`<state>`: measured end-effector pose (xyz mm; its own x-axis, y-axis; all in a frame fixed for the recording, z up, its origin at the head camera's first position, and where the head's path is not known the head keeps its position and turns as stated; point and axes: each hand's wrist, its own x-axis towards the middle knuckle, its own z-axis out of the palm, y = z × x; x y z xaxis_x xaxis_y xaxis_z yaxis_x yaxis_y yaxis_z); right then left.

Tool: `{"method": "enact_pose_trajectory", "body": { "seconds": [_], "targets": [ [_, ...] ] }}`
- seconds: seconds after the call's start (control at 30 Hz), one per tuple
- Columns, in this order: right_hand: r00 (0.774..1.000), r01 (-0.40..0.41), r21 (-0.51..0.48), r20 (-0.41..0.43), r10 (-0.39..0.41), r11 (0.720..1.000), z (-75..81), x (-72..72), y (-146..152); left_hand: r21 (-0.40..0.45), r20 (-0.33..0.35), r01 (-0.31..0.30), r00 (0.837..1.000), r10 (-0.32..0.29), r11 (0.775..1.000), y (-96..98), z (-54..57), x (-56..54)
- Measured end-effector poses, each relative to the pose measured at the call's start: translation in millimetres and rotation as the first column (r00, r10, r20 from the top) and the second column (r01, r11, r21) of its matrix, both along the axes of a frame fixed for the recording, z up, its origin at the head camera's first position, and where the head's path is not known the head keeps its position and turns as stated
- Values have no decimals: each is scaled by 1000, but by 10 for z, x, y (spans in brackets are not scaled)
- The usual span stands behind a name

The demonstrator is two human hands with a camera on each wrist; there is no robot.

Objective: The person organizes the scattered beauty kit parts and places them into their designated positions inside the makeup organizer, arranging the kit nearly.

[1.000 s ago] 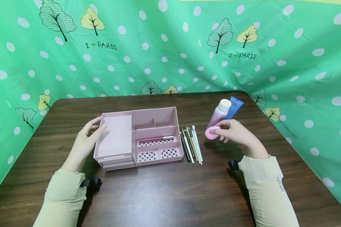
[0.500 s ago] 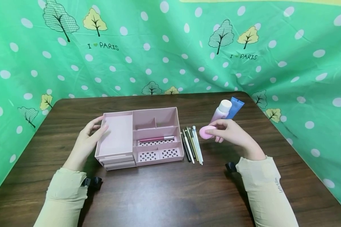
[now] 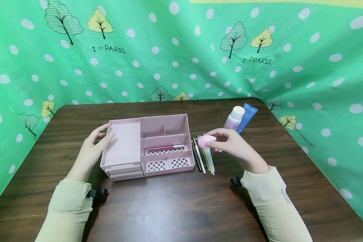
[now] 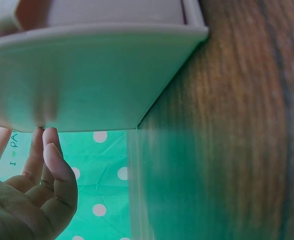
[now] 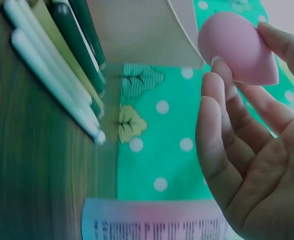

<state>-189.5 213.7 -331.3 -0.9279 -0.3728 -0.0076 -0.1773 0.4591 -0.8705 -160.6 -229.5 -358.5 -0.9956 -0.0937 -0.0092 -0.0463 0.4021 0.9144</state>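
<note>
My left hand holds the left side of a pink desk organizer, thumb over the rim and fingers along the outer wall. In the left wrist view, its fingertips meet the far part of that wall. My right hand pinches a pink teardrop makeup sponge between thumb and fingers. The sponge is raised over the upper ends of several makeup brushes, partly covering them. In the right wrist view, the sponge's pointed end faces the palm.
A dark red tube with a silver end lies in the organizer's middle compartment. Beyond my right hand stand a white-capped pink bottle and a blue squeeze tube. A green polka-dot curtain surrounds the wooden table.
My right hand has carried the sponge left, from in front of the bottle to over the brushes. My left hand stays at the organizer.
</note>
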Motion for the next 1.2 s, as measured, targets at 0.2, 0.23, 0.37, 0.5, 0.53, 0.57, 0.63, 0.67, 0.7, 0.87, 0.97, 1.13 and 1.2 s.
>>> {"method": "enact_pose_trajectory", "body": {
  "seconds": [0.2, 0.23, 0.37, 0.5, 0.53, 0.57, 0.63, 0.67, 0.7, 0.87, 0.97, 1.13, 1.2],
  "targets": [
    [999, -12, -5, -51, 12, 1000, -24, 100, -191, -6, -5, 4, 1000, -4, 1000, -10, -4, 2],
    [998, -18, -1, -65, 18, 1000, -27, 114, -221, -5, -6, 3, 1000, -3, 1000, -9, -9, -2],
    [992, -62, 13, -110, 63, 998, -48, 157, -323, -9, -11, -2, 1000, 2, 1000, -2, -24, -16],
    [984, -95, 32, -149, 98, 995, -62, 186, -392, -9, -7, -1, 1000, 1, 1000, -3, -25, -27],
    [982, -100, 34, -155, 104, 994, -62, 191, -409, -6, -4, -1, 1000, 1, 1000, -2, -20, -25],
    [981, -106, 35, -161, 110, 994, -63, 193, -424, -2, -1, -3, 1000, 3, 1000, -2, -15, -22],
    [978, -117, 40, -170, 122, 992, -51, 204, -461, 2, 2, -8, 1000, 8, 1000, -2, -6, -15],
    [976, -122, 42, -175, 127, 992, -44, 209, -479, 3, 0, -11, 1000, 11, 1000, -1, -2, -13],
    [974, -128, 42, -183, 134, 991, -40, 211, -496, 2, 0, -13, 1000, 13, 1000, 2, 3, -11],
    [957, -173, 39, -230, 178, 984, -8, 219, -621, -1, -16, -12, 1000, 12, 1000, -2, 22, -24],
    [952, -205, 23, -225, 205, 978, -35, 214, -730, -8, -13, -12, 1000, 12, 1000, -3, 14, -30],
    [945, -249, 22, -214, 248, 968, -113, 196, -944, -11, 8, -5, 1000, 6, 1000, -2, -14, -26],
    [937, -263, 35, -226, 264, 964, -136, 185, -1033, -6, 8, -10, 1000, 10, 1000, -12, -13, -16]
  ]
}}
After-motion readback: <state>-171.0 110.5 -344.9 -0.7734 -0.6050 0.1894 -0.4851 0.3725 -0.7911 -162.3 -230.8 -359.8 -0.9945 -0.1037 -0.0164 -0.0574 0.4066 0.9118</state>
